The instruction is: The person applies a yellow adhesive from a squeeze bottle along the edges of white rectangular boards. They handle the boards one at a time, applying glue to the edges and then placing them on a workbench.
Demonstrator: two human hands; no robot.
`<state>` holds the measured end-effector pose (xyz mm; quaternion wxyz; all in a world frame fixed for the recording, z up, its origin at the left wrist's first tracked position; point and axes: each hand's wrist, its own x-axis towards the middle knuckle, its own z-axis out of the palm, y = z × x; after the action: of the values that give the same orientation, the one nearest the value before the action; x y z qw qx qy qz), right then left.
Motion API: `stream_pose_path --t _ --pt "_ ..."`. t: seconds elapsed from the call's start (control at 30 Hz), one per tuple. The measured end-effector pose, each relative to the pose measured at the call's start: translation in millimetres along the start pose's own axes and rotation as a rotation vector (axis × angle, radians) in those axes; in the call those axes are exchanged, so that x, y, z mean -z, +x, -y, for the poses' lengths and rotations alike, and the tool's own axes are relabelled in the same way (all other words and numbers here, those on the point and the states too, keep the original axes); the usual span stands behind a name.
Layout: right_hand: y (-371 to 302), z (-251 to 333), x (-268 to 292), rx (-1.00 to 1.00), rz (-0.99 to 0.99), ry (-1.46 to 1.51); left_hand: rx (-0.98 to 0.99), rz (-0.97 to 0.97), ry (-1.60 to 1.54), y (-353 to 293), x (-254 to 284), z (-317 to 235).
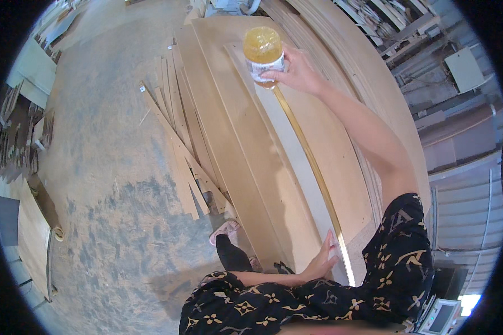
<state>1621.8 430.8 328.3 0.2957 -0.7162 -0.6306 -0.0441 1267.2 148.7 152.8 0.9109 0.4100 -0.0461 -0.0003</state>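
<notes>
My right hand (299,70) is wrapped round a clear plastic bottle (262,44) with a pale label and yellow-amber contents. The bottle is over the far end of a long pale grey strip (302,173), its lower end close to a glossy gold-yellow line (310,145) along the strip's right side. Whether the bottle touches the strip I cannot tell. Near the strip's close end, my left hand (319,264) lies with fingers stretched out, holding nothing, against the pale surface. Beneath the strip are large, flat brown boards (246,128) in a stack.
Several thin wooden strips (176,128) lie loosely on the dusty floor (112,145) left of the stack. More long boards (341,61) run along its right side. Timber offcuts (22,131) are piled at far left. A device with a screen (439,317) stands at lower right.
</notes>
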Motion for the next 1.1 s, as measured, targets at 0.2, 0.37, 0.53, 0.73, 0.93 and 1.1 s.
stream_pose_path --t 0.2,0.37,0.53,0.73,0.93,1.1 --pt "43.7 -19.2 -4.3 -0.112 -0.089 -0.187 0.066 0.041 -0.048 -0.5 -6.2 0.1" --pt "89.3 -42.7 -14.5 -0.111 -0.266 -0.072 0.01 0.02 -0.007 1.4 -9.0 1.3" --pt "99.8 -40.3 -20.0 -0.197 -0.256 -0.179 -0.017 0.018 -0.024 -0.8 -13.4 3.6" --pt "94.1 -32.9 -12.7 -0.232 -0.217 -0.128 0.159 0.034 -0.053 0.6 -8.3 -15.6" --pt "-6.1 -5.6 9.0 -0.279 -0.114 0.15 0.258 -0.026 -0.269 10.3 2.8 -29.6" --pt "-154.2 26.9 26.3 -0.587 -0.289 0.524 0.415 -0.212 -0.151 26.1 20.8 -26.8"
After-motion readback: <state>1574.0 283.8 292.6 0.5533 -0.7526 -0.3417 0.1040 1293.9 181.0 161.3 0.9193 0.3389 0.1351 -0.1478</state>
